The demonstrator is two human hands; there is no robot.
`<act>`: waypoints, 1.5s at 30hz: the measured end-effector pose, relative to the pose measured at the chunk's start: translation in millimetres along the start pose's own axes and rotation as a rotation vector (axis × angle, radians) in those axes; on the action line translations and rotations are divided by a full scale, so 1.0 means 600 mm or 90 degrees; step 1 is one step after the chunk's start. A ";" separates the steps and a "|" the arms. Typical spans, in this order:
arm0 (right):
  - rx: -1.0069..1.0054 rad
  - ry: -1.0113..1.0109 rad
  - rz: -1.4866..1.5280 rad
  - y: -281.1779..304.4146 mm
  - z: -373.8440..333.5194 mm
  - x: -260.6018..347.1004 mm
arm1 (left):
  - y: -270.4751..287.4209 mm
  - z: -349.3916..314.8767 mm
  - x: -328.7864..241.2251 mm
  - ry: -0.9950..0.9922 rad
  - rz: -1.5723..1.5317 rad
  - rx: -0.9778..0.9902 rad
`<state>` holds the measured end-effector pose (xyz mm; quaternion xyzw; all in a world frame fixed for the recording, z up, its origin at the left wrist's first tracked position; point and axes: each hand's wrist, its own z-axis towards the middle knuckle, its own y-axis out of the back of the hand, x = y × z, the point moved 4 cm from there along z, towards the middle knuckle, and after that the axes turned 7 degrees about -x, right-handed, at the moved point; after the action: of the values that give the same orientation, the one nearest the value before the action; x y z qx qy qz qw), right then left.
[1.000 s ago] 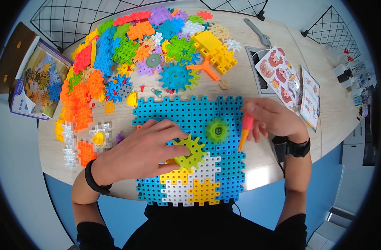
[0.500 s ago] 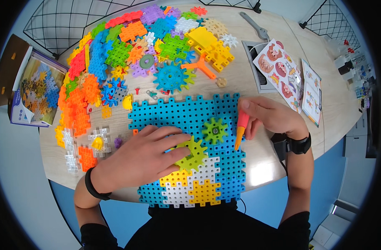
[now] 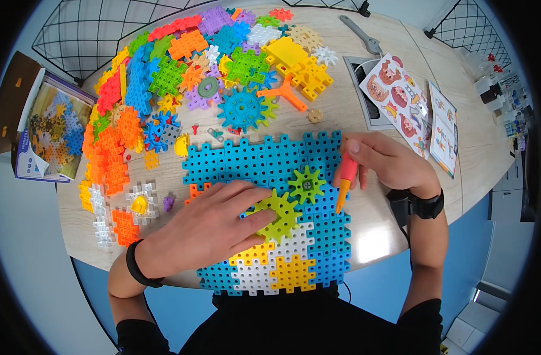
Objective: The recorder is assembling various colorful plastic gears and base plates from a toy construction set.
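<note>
A board of joined perforated plates [image 3: 241, 163], teal, blue, white and yellow, lies in front of me. My left hand [image 3: 214, 222] is over its left middle, fingers closed on a large yellow-green gear [image 3: 287, 219]; one fingertip covers the gear's centre. A smaller green gear [image 3: 306, 185] sits on the board just up and right of it, a dark screw head in its centre. At the board's right edge my right hand [image 3: 380, 160] grips a toy screwdriver [image 3: 346, 171] with a red handle and an orange tip. The tip points down over the blue plates, apart from both gears.
A heap of coloured plates and gears [image 3: 182, 65] covers the back left. A picture box [image 3: 54, 127] stands far left. Sticker sheets [image 3: 395, 97] and a grey wrench [image 3: 362, 36] lie back right. A clear plate with a yellow piece [image 3: 140, 204] is left of my left hand.
The large gear and my left hand have shifted slightly right. The screwdriver has moved a little right and down in my right hand, and its tip still points downward.
</note>
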<state>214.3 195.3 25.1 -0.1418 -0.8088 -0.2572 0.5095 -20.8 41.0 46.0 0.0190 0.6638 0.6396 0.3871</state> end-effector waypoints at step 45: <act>-0.011 -0.023 0.061 -0.004 -0.004 0.003 | -0.009 -0.010 0.003 -0.008 0.002 0.010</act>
<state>214.0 192.3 27.0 -0.1894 -0.8080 -0.2371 0.5049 -22.6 36.2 40.0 0.0270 0.6664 0.6348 0.3901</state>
